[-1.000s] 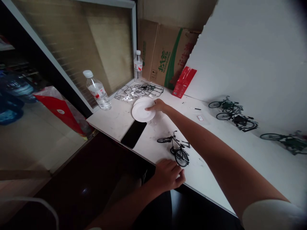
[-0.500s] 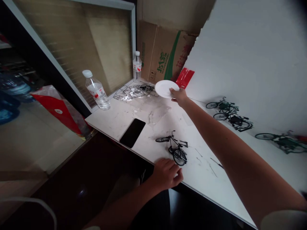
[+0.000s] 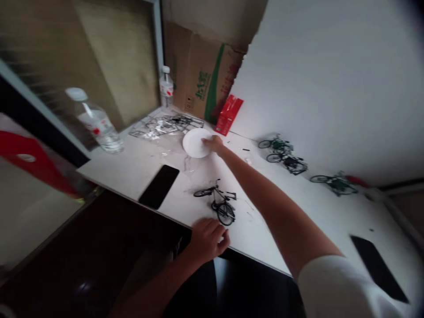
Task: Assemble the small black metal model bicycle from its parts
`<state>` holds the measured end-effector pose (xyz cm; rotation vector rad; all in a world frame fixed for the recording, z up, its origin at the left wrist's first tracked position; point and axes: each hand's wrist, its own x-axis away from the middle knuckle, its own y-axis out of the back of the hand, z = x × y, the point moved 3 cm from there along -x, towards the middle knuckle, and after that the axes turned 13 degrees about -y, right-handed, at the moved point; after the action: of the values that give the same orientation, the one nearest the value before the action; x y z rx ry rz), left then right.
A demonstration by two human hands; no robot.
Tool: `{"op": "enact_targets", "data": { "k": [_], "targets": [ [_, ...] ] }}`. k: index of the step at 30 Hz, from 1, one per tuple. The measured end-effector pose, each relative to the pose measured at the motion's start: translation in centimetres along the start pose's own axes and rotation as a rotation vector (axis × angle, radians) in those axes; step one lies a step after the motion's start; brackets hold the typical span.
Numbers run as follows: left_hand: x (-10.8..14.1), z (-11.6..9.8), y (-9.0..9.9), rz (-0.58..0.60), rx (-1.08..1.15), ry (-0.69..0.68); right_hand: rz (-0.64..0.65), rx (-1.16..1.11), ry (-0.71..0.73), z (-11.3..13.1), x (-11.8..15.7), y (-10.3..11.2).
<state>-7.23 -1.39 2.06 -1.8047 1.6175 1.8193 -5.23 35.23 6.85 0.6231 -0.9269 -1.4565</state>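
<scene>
My right hand (image 3: 213,145) reaches across the table and pinches the rim of a small white plate (image 3: 193,143), its thumb lying over the top. The plate is tilted above clear plastic film (image 3: 159,137) and a thin black parts frame (image 3: 190,119). At the front edge of the table rests my left hand (image 3: 209,238), its fingers curled inward; whether anything is inside them is hidden. Just beyond its knuckles sits a black miniature bicycle (image 3: 220,203). Loose thin bits lie to the right of that bicycle.
A black phone (image 3: 159,186) lies left of the bicycle. Two water bottles (image 3: 99,126) (image 3: 166,88) stand at the left and back. Behind are a cardboard box (image 3: 195,75) and a red packet (image 3: 229,115). Several more miniature bicycles (image 3: 285,154) line the wall. A dark flat object (image 3: 377,267) lies right.
My right hand has drawn the white plate back from beside the red packet, lower and nearer to me. The view has turned rightward. My left hand stays at the table edge.
</scene>
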Motion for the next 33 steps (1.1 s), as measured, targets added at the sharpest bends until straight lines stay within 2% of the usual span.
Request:
{"op": "enact_targets", "data": {
  "k": [3,7,14,22,29,33],
  "targets": [
    [0.0,-0.1,-0.2,0.003,0.005,-0.007,0.109,0.111,-0.061,0.2,0.1,-1.1],
    [-0.3,-0.2,-0.2,0.006,0.011,-0.013,0.151,0.112,-0.086,0.7,0.3,-1.6],
    [-0.5,-0.3,-0.1,0.003,0.001,-0.014,0.086,0.263,-0.018,1.5,0.6,-2.0],
    [-0.3,-0.3,-0.3,-0.005,-0.011,-0.014,0.112,0.306,-0.004,1.8,1.4,-1.7],
    [-0.4,-0.2,-0.2,-0.011,-0.008,-0.020,0.095,0.293,-0.061,2.0,1.3,-1.8],
    [-0.4,-0.2,-0.2,-0.002,-0.013,-0.018,0.126,0.287,-0.073,1.6,0.5,-1.6]
  ]
}}
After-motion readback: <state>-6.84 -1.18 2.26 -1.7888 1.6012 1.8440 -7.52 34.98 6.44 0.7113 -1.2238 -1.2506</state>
